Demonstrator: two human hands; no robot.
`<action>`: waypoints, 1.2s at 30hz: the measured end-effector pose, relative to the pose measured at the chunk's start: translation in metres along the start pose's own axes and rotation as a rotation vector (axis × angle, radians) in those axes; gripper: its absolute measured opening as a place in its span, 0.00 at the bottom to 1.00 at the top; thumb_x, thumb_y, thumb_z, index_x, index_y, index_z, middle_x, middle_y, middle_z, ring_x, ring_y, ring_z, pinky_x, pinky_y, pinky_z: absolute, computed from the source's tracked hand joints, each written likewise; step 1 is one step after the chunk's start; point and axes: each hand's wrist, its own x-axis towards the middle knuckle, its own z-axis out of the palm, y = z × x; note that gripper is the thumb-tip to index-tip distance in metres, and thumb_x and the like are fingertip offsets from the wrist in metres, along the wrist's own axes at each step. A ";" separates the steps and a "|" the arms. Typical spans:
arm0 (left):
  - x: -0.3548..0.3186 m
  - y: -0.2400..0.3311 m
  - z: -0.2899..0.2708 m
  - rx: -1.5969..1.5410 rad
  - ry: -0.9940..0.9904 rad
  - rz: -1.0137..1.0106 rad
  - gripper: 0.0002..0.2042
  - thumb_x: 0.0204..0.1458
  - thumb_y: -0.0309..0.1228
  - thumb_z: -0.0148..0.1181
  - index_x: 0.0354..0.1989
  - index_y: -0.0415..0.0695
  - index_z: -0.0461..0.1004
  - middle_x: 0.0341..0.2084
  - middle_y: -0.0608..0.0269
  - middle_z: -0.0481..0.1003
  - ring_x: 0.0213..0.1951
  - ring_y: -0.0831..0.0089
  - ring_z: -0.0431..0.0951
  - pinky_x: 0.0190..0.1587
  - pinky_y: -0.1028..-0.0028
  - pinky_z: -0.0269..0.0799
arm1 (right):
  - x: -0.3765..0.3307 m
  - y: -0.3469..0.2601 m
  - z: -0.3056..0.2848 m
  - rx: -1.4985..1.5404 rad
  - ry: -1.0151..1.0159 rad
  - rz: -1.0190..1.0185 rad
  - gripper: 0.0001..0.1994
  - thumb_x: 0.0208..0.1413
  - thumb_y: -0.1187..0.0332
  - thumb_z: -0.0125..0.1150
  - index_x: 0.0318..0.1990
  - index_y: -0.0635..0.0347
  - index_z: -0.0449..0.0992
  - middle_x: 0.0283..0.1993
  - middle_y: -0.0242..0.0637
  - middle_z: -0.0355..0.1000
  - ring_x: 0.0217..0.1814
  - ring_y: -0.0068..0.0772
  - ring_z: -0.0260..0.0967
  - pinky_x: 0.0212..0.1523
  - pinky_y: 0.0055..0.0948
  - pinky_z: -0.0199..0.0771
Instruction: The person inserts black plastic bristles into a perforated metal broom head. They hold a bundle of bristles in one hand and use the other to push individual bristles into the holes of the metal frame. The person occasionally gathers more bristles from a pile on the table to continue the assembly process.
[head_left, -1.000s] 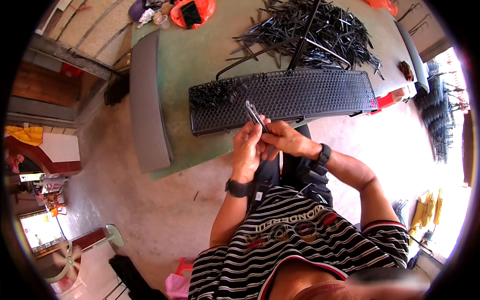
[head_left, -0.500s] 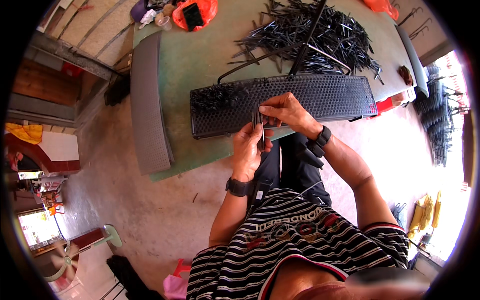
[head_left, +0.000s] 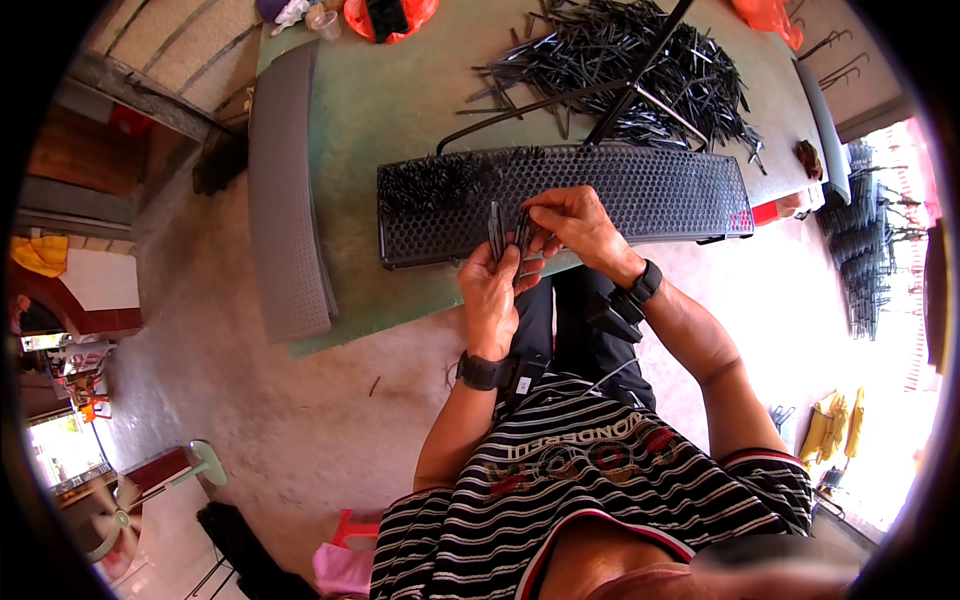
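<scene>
My left hand (head_left: 490, 290) is closed round a few thin black strips (head_left: 496, 232), which stand up between its fingers. Just to the right, my right hand (head_left: 580, 228) pinches the upper end of one of these strips with thumb and fingertips. Both hands are above the near edge of a long black panel (head_left: 640, 195) with rows of round holes. Its left end bears a dense cluster of black strip ends (head_left: 430, 187) standing in the holes. Whether the pinched strip touches the panel is hidden by the fingers.
A large heap of loose black strips (head_left: 620, 65) lies on the green table (head_left: 400, 80) beyond the panel. Black metal legs (head_left: 610, 115) rise from the panel's far side. Grey perforated sheets (head_left: 285, 200) lie along the table's left edge. A phone on an orange bag (head_left: 410, 15) sits far left.
The strips in my left hand have spread apart, one now leaning left of the others. My right hand stays close, still pinching. The view has shifted slightly.
</scene>
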 end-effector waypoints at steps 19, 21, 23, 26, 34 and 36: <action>0.003 -0.009 -0.003 -0.095 0.054 0.015 0.07 0.54 0.24 0.54 0.41 0.37 0.71 0.31 0.58 0.76 0.29 0.69 0.79 0.32 0.72 0.77 | 0.001 0.006 0.015 0.086 0.024 -0.038 0.12 0.53 0.75 0.58 0.45 0.72 0.73 0.23 0.36 0.72 0.21 0.21 0.70 0.22 0.20 0.74; 0.003 -0.008 -0.003 -0.115 0.069 0.040 0.08 0.54 0.24 0.54 0.41 0.37 0.71 0.31 0.58 0.76 0.30 0.69 0.78 0.33 0.71 0.78 | 0.001 0.009 0.012 0.177 0.020 0.018 0.12 0.54 0.75 0.58 0.45 0.69 0.73 0.24 0.35 0.72 0.21 0.20 0.70 0.23 0.18 0.74; 0.001 -0.005 0.000 -0.151 0.079 0.040 0.08 0.54 0.23 0.54 0.41 0.37 0.71 0.31 0.58 0.76 0.30 0.69 0.78 0.33 0.70 0.78 | 0.001 0.010 0.009 0.176 0.013 0.083 0.11 0.54 0.74 0.58 0.44 0.69 0.74 0.24 0.33 0.72 0.22 0.19 0.70 0.24 0.17 0.73; 0.001 -0.010 0.000 -0.130 0.069 0.077 0.07 0.54 0.24 0.54 0.41 0.37 0.71 0.31 0.57 0.76 0.30 0.68 0.79 0.34 0.69 0.78 | -0.003 0.003 0.012 0.023 0.053 0.050 0.11 0.55 0.73 0.57 0.44 0.70 0.73 0.26 0.32 0.72 0.23 0.17 0.69 0.24 0.17 0.72; 0.001 -0.004 0.002 -0.150 0.017 -0.047 0.07 0.55 0.26 0.53 0.40 0.37 0.72 0.30 0.56 0.76 0.31 0.66 0.79 0.33 0.70 0.77 | 0.000 0.013 0.010 -0.020 0.030 -0.128 0.12 0.58 0.74 0.51 0.47 0.71 0.72 0.28 0.32 0.73 0.23 0.16 0.67 0.25 0.18 0.71; 0.001 -0.004 0.002 -0.174 -0.013 -0.052 0.07 0.55 0.26 0.54 0.40 0.37 0.72 0.30 0.57 0.76 0.31 0.66 0.79 0.32 0.71 0.77 | -0.002 0.011 0.011 -0.143 0.050 -0.165 0.12 0.57 0.75 0.51 0.46 0.70 0.72 0.26 0.34 0.73 0.23 0.18 0.68 0.25 0.20 0.71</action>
